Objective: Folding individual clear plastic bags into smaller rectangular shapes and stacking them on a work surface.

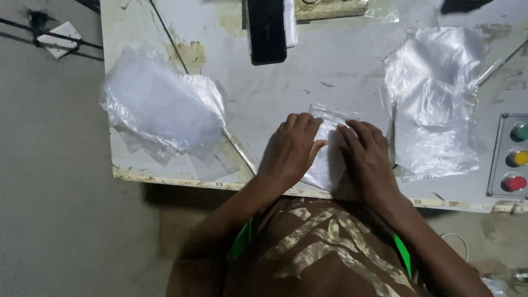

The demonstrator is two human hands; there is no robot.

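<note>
left hand (pixel 291 147) and right hand (pixel 367 157): both flat, palms down, fingers extended, pressing a small clear plastic bag (pixel 329 144) lying between and under them at the near edge of the worn white worktop (pixel 330 66). flanking: crumpled bag heap (pixel 159 110) left, flatter bag stack (pixel 434 115) right. beyond: dark phone (pixel 267 30); far right, button panel (pixel 514 157), green, yellow, red.

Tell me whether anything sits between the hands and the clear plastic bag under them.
Nothing visible does. The left hand and right hand both lie flat, directly on the clear plastic bag, on the white table. The plastic piles at either side lie apart from it.
</note>
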